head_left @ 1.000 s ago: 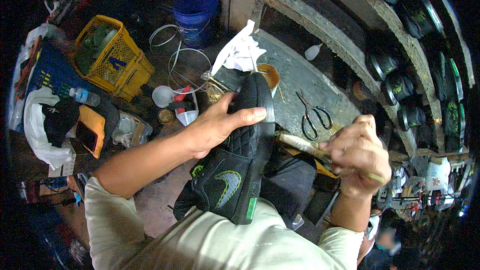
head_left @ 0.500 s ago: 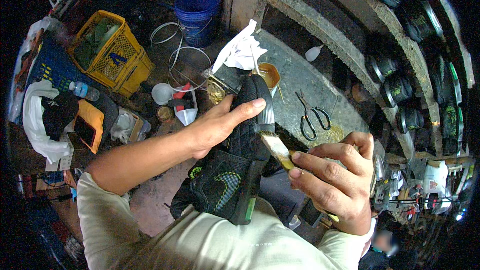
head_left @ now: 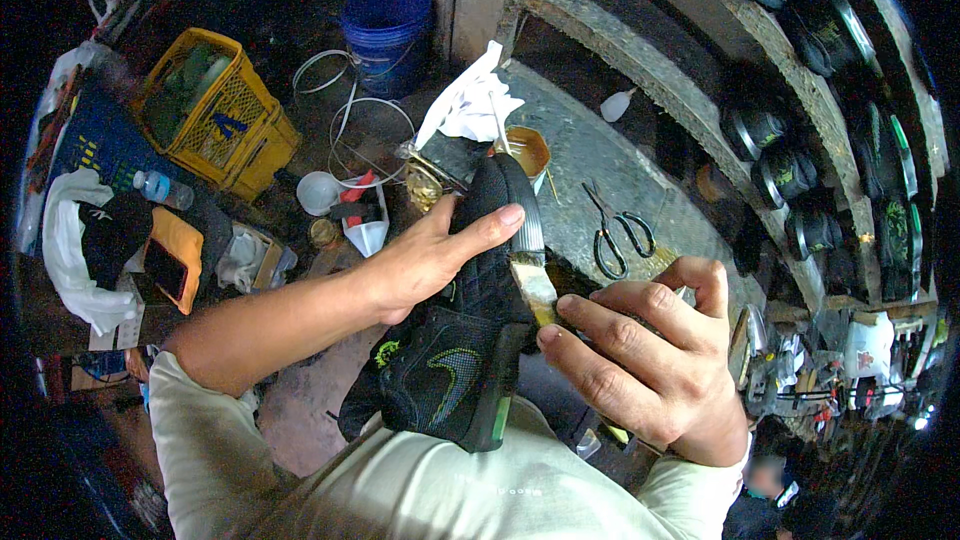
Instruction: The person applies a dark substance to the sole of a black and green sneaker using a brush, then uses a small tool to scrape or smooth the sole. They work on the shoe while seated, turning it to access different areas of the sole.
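A black shoe with a mesh upper and lime accents (head_left: 420,380) stands lengthwise over my lap, toe up, its sole edge turned rightward. My left hand (head_left: 430,260) is wrapped round its upper part, thumb lying across the black material near the sole. In my right hand (head_left: 645,355) is a flat brush (head_left: 532,285) with pale, yellow-stained bristles, their tip touching the sole's side just below the ribbed section. Beyond the shoe are a small amber container (head_left: 530,150), crumpled white paper (head_left: 470,105) and black-handled scissors (head_left: 625,235) on a grey worktop (head_left: 590,135).
At left are a yellow crate (head_left: 210,120), a blue bucket (head_left: 385,35), a bottle (head_left: 160,185) and an orange pouch with a phone (head_left: 170,265). Shelves (head_left: 640,40) holding several black shoes (head_left: 810,230) line the right. A co-worker (head_left: 760,500) is at lower right.
My right hand has moved leftward from out at the right, bringing the brush onto the sole's edge, and has slid a little further left and up along it. My left hand still grips the shoe.
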